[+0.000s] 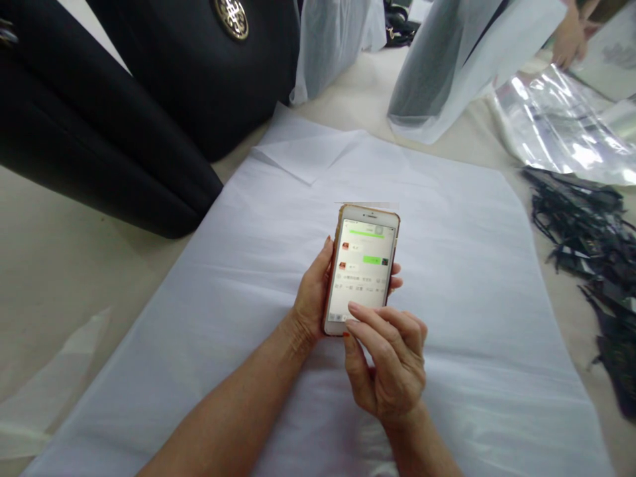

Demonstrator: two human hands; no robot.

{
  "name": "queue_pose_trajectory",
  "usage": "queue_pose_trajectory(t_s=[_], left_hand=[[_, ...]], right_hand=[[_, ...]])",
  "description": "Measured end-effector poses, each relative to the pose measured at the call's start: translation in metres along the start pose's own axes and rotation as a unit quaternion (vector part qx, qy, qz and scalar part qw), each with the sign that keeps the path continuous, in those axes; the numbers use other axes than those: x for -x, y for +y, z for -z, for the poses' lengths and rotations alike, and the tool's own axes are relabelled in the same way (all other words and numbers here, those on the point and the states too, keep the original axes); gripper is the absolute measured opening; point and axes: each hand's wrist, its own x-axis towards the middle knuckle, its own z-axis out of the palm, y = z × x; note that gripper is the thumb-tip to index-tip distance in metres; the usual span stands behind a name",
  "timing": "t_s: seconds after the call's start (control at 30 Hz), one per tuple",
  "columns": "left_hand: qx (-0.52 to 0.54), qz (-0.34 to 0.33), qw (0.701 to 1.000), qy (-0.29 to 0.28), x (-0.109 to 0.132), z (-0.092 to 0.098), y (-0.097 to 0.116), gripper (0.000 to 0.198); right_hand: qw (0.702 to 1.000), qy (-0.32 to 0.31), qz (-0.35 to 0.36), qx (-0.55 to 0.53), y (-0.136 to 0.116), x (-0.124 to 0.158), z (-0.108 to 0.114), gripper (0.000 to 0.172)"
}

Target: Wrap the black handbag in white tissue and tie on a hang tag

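Fingers and palm of my left hand (314, 295) grip a phone (366, 255), wrapped around its back and sides, fingertips showing past the far edge. It is upright in my grasp, screen facing me, near the middle of the view. Lit up, the screen shows message bubbles, some bright green, with text too small to read. My right hand (392, 361) holds nothing, its fingers loosely bent and the thumb apart from them, over the bottom of the screen; I cannot tell whether a fingertip touches the glass.

Beneath both hands, a large white sheet (477, 285) covers much of a pale table (74, 265), one corner folded over at the far side. Beyond it, to the left, stand black bags (163, 73), one bearing a round gold emblem (232, 18). Farther right, a dark item (427, 73) is partly wrapped in translucent material. At the right are shiny clear plastic (556, 126), a heap of black strips (579, 225) and, at the top, another person's hand (570, 41).
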Motion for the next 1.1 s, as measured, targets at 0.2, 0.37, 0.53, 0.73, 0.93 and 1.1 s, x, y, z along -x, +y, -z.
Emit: queue_pose_trajectory(t_s=[0.2,0.37,0.53,0.73,0.93,1.1], left_hand=[[0.0,-0.002,1.0,-0.004,0.0005,-0.0002,-0.0005,0.069],[-0.004,-0.003,1.0,-0.009,0.0004,-0.0001,-0.0004,0.07],[-0.006,-0.004,1.0,-0.003,0.0004,-0.0002,-0.0004,0.07],[-0.009,-0.001,1.0,-0.014,0.0002,0.0008,0.0,0.069],[-0.014,-0.009,1.0,-0.021,-0.0007,0.0023,-0.0009,0.069],[-0.007,-0.006,1.0,-0.017,0.0002,0.0017,-0.0003,0.071]], right_hand=[[1.0,0.003,0.001,0.007,-0.0002,0.0001,-0.0005,0.011],[1.0,0.012,-0.005,0.012,0.0007,0.0006,-0.0013,0.013],[1.0,0.008,-0.01,0.013,0.0003,0.0007,-0.0019,0.012],[1.0,0.001,-0.008,-0.007,-0.0012,-0.0002,-0.0009,0.009],[1.0,0.001,-0.01,-0.009,-0.0006,-0.0006,0.0014,0.007],[0.999,0.013,-0.024,0.03,0.0011,-0.0002,0.0009,0.01]])
